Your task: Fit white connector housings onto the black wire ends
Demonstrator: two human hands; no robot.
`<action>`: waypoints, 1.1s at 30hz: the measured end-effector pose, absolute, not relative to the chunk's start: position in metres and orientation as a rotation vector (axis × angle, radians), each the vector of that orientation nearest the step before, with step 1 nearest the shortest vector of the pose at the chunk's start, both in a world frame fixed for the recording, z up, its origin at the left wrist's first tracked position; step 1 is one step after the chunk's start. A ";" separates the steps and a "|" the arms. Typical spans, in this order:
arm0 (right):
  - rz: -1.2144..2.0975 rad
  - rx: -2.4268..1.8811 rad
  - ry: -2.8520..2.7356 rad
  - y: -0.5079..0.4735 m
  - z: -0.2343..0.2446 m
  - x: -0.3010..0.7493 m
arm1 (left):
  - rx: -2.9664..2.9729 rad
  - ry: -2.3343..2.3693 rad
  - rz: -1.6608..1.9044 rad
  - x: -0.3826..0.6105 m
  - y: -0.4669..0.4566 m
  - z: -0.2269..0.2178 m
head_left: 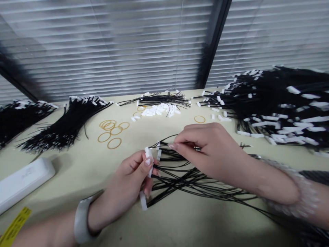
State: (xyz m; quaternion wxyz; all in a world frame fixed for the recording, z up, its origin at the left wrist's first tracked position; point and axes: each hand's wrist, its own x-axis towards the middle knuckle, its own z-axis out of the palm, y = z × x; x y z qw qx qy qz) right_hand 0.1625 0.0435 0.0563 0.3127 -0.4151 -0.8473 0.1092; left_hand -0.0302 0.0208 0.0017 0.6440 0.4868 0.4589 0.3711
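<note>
My left hand (pixel 136 175) pinches a white plastic connector (pixel 149 159) between thumb and fingers, with black wires running out of it to the right. Across from it, my right hand (pixel 205 147) is closed in a pinch on a thin black wire (pixel 164 143), whose end is at the top of the connector. Below and between the hands lie more black wires (pixel 195 180) that fan out and cross on the table. Another white connector (pixel 143 201) with wires sits just under my left fingers, and one more (pixel 159 155) stands behind the held one.
Loose white connectors (pixel 160 109) lie at the back. Yellow rubber bands (pixel 114 143) are scattered left of centre. Bundles of black wires (pixel 69 120) lie at left; a large heap of wired connectors (pixel 277 103) fills the right. A white case (pixel 25 181) stands at the left edge.
</note>
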 end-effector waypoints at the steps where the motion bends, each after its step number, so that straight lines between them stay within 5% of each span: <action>1: 0.287 -1.093 -2.234 0.043 0.056 0.163 | 1.107 1.045 0.845 -0.030 0.021 0.002; 33: -0.004 -0.977 -2.282 0.043 0.051 0.162 | 1.103 1.044 0.846 -0.031 0.021 -0.001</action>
